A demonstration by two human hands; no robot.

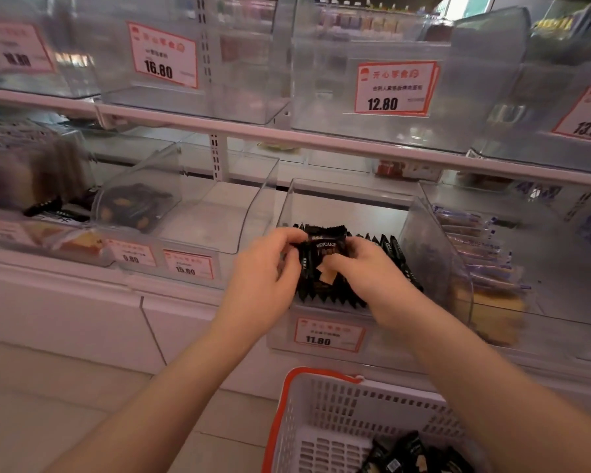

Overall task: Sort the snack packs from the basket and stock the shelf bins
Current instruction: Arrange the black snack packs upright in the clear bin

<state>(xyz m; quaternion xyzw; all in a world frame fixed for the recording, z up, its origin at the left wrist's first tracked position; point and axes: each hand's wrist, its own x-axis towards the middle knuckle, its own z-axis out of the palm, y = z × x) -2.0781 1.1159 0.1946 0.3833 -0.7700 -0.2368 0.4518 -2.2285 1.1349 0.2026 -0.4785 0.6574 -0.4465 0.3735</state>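
Snack pack (325, 249) is pinched upright between left hand (263, 268) and right hand (365, 271), directly above the row standing in the clear bin (434, 254).

Clear bins (198, 213) on white shelf (321, 139)

The snack packs (325, 264) in the clear bin (434, 254) were black with pale lettering and a tan patch. The basket (325, 414) was white with an orange rim, and the price tags (328, 334) were white edged in red-orange with black numerals.
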